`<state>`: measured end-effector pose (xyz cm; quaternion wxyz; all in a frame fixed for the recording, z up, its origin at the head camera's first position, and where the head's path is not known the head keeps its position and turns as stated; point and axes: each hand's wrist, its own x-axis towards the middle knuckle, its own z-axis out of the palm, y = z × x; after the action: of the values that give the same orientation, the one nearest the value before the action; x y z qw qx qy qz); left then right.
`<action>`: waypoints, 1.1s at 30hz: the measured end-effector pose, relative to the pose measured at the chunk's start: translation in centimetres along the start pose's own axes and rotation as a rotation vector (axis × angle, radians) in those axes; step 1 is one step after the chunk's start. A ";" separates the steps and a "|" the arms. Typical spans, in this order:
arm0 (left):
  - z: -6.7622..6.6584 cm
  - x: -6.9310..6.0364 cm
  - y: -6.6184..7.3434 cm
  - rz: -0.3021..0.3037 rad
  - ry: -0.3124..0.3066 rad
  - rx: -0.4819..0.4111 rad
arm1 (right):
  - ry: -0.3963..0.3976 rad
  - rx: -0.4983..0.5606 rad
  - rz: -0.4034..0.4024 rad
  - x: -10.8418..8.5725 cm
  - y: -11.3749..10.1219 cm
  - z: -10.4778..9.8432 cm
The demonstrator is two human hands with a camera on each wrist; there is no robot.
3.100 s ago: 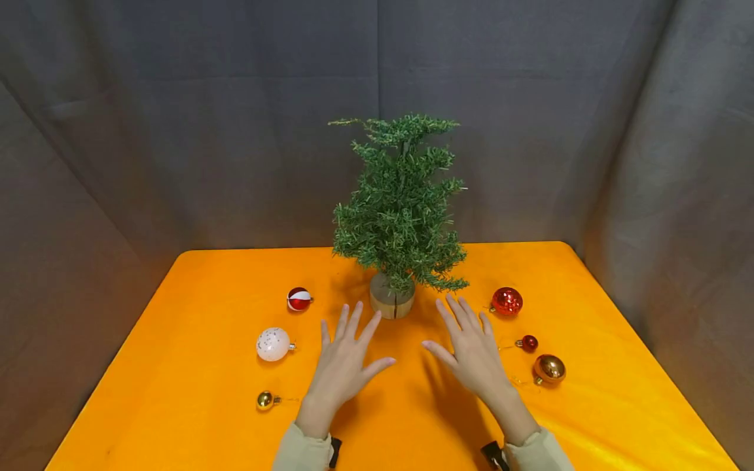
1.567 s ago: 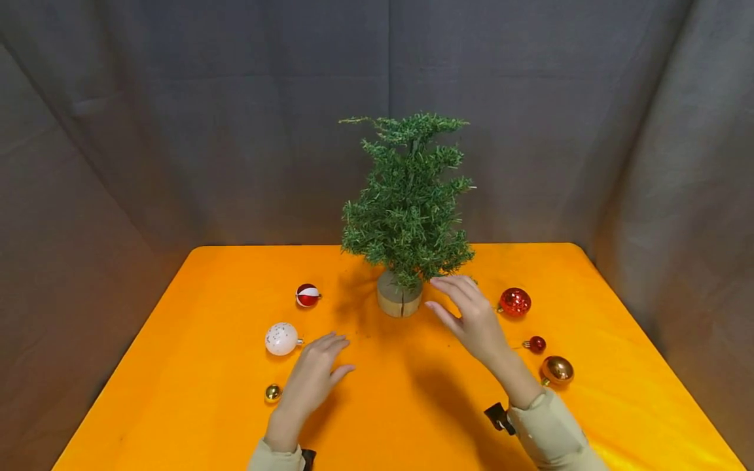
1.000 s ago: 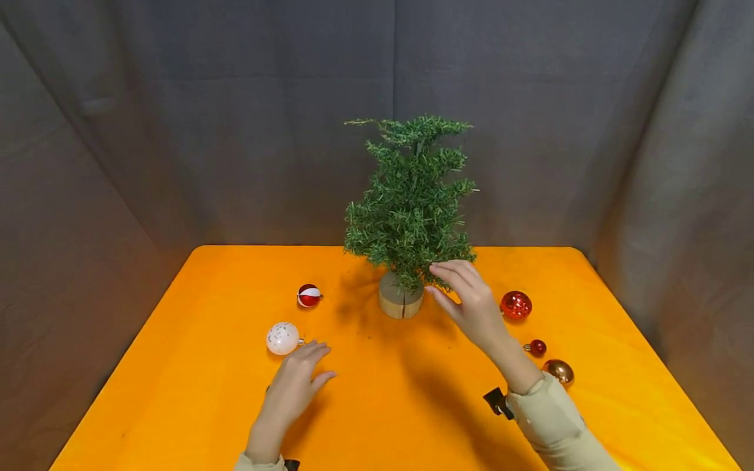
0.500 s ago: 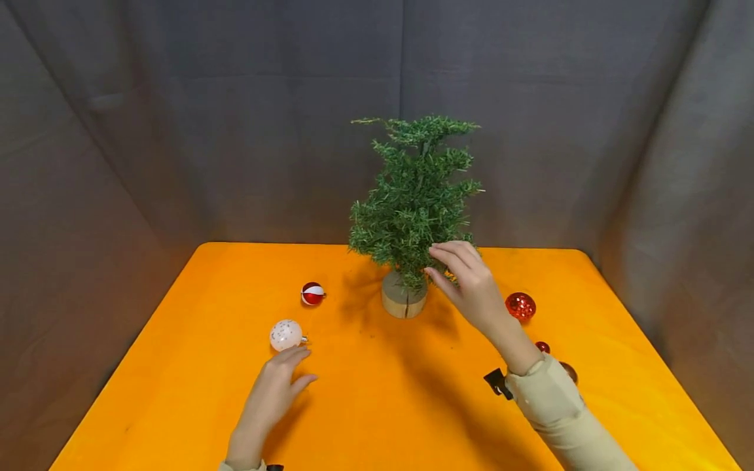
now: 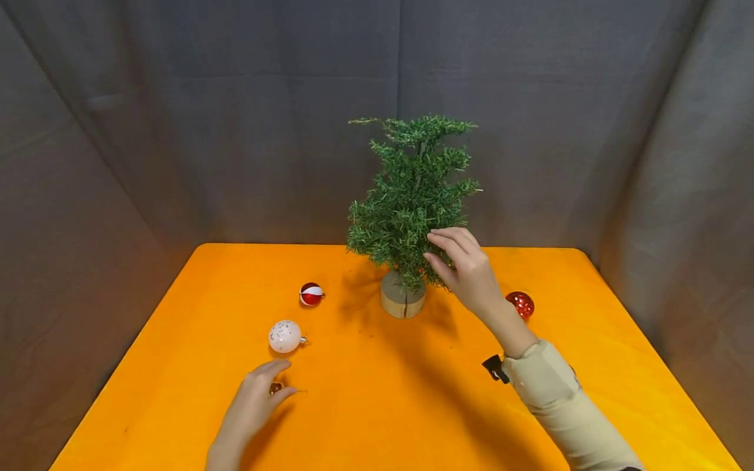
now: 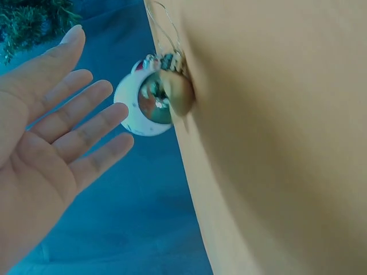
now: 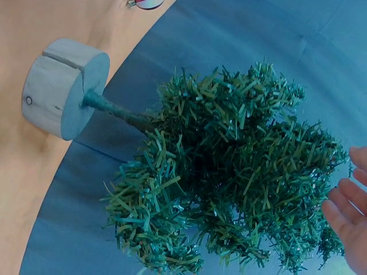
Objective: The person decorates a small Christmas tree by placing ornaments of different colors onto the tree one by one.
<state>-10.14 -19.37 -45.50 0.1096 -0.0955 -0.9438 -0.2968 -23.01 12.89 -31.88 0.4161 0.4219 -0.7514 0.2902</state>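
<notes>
Left hand (image 5: 254, 399) spread wide beside the gold ball (image 5: 276, 388).
Toward the near left of the tabletop (image 5: 147, 392), the ball shows between thumb and fingers in the head view, its wire loop (image 6: 177, 35) pointing toward the right edge; this nearer grip holds nothing. The right hand (image 5: 468, 268), well apart from the ball, hangs by the lower right branches of the tree (image 5: 406, 196), fingers loosely bent, holding nothing visible; I cannot tell whether it touches them.

Glossy gold bauble (image 6: 171, 96), rough tree (image 5: 406, 212), wooden base (image 7: 56, 91)
</notes>
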 end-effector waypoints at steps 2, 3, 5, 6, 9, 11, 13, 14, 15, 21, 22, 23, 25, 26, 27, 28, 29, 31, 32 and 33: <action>-0.1 -0.2 -0.3 -0.018 -0.014 -0.017 | 0.002 -0.005 0.003 0.1 0.2 0.0; -0.2 -0.2 -0.5 -0.033 -0.023 -0.031 | 0.001 -0.009 0.004 0.2 0.3 -0.1; -0.3 -0.3 -0.8 -0.073 -0.034 -0.060 | 0.000 -0.008 0.003 0.3 0.4 -0.1; -0.4 -0.3 -1.0 -0.095 -0.039 -0.076 | 0.000 -0.008 0.001 0.3 0.4 -0.1; -0.6 -0.4 -1.3 -0.165 -0.050 -0.116 | 0.002 0.001 0.002 0.3 0.4 -0.1; -0.7 -0.5 -1.5 -0.217 -0.064 -0.145 | 0.002 0.001 0.002 0.3 0.4 -0.1; -0.9 -0.6 -1.7 -0.263 -0.080 -0.177 | 0.000 -0.001 0.003 0.2 0.4 -0.1; -0.9 -0.6 -1.7 -0.284 -0.084 -0.192 | -0.002 -0.005 0.001 0.3 0.4 -0.2; -1.0 -0.7 -1.8 -0.304 -0.085 -0.212 | -0.003 -0.007 0.001 0.3 0.4 -0.2; -1.0 -0.8 -2.2 -0.364 -0.082 -0.292 | -0.004 -0.003 0.014 0.3 0.5 -0.2; -0.9 -0.8 -2.2 -0.366 -0.084 -0.295 | -0.004 -0.004 0.017 0.3 0.5 -0.2; -0.9 -0.7 -2.3 -0.368 -0.084 -0.300 | -0.002 -0.007 0.018 0.3 0.5 -0.2; -0.9 -0.7 -2.4 -0.371 -0.083 -0.300 | 0.002 -0.013 0.023 0.4 0.6 -0.2; -0.8 -0.7 -2.4 -0.371 -0.084 -0.295 | 0.003 -0.014 0.027 0.4 0.6 -0.1; -0.8 -0.7 -2.4 -0.371 -0.086 -0.292 | 0.002 -0.018 0.031 0.5 0.6 -0.1; -0.8 -0.7 -2.4 -0.368 -0.090 -0.286 | 0.001 -0.022 0.036 0.5 0.7 0.0; -0.8 -0.7 -2.5 -0.363 -0.096 -0.282 | -0.001 -0.023 0.040 0.6 0.7 0.0; -0.8 -0.6 -2.5 -0.348 -0.108 -0.268 | -0.007 -0.026 0.046 0.8 0.7 0.1; -0.8 -0.6 -2.5 -0.341 -0.113 -0.260 | -0.010 -0.025 0.046 0.9 0.8 0.1; -0.8 -0.6 -2.5 -0.334 -0.118 -0.252 | -0.011 -0.023 0.047 0.9 0.8 0.2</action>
<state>-10.02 -21.90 -46.39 -0.0096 0.0322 -0.9067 -0.4205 -24.01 12.77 -31.22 0.4098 0.4008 -0.7667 0.2891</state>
